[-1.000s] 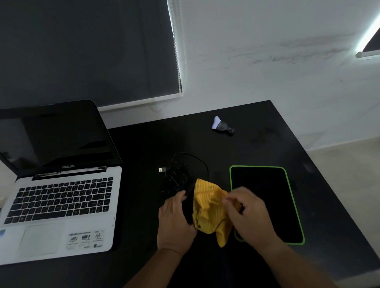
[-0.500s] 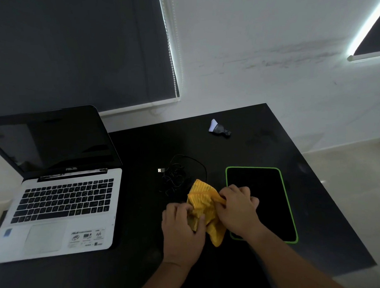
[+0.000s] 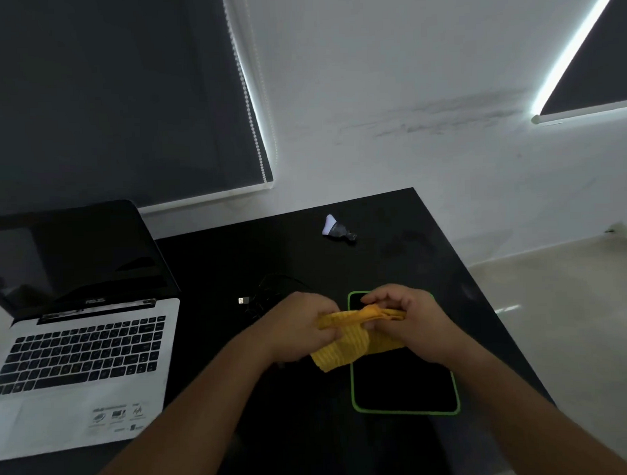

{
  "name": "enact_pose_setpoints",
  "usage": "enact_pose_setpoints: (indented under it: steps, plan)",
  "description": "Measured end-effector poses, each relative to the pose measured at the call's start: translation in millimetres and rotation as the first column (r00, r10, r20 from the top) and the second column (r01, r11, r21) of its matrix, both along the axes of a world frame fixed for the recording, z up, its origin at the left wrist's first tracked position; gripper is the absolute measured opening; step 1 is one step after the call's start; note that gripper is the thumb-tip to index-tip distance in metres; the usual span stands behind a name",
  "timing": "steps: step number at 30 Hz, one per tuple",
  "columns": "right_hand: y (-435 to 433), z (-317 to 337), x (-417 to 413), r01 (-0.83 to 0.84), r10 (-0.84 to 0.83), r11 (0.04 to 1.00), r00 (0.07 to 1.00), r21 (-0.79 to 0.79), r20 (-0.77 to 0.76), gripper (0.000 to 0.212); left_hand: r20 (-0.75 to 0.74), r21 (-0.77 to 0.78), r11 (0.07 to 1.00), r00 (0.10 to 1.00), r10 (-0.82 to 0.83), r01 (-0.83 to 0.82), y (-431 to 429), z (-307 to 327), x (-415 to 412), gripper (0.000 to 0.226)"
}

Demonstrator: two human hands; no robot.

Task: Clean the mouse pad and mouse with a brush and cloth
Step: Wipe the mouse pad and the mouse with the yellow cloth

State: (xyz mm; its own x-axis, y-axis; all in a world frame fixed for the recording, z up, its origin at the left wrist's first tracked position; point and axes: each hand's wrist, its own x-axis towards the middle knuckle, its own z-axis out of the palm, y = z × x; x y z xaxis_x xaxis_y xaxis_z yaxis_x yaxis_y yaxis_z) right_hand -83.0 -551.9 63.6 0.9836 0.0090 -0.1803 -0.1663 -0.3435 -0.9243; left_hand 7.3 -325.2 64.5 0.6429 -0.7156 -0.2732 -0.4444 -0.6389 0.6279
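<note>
Yellow ribbed cloth (image 3: 344, 346) stretches between two bare hands above a black table (image 3: 393, 213). Furthest left, one open silver laptop (image 3: 81, 334), its screen dark, sits at nine o'clock from the hands, its left side cut off by the frame. One tangled black cable (image 3: 271, 288), with one USB plug (image 3: 241, 300) showing at its left end, lies just beyond the left hand (image 3: 301, 330) at about eleven o'clock. The left hand grips the cloth's left end in curled fingers. The right hand (image 3: 411, 322) pinches the bunched right end between thumb and fingers. The cloth's loose corner hangs over the upper left corner of one black, green-bordered mouse pad (image 3: 402, 387), which lies at five o'clock from the cloth, near the table's right edge. One small brush (image 3: 336, 230), with white bristles and a dark handle, lies alone at twelve o'clock, near the far edge by the wall (image 3: 371, 93). Bare tabletop lies open between brush and hands. The right edge runs diagonally, with pale floor (image 3: 556, 317) beyond. The mouse cannot be made out.
</note>
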Motion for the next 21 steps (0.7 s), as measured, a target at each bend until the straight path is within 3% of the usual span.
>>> enact_pose_setpoints:
  steps: [3,7,14,21]
  plan:
    - [-34,5,14,0.131,-0.132,0.991,0.99,0.008,0.057,0.032,-0.158,-0.172,0.966,0.973,0.166,-0.193,-24,3,19,0.002]
    - [-85,-3,50,0.367,-0.372,0.926,0.927,0.092,0.05,0.035,-0.296,-0.243,0.89,0.903,0.311,-0.386,-68,2,45,0.004]
    - [-151,-16,125,0.387,-0.382,0.921,0.92,-0.04,0.091,0.023,-0.255,-0.202,0.877,0.888,0.382,-0.435,-153,0,105,0.011]
    - [-190,-73,178,0.38,-0.389,0.902,0.921,-0.204,-0.005,0.021,-0.063,-0.074,0.872,0.875,0.48,-0.484,-206,-56,159,0.016]
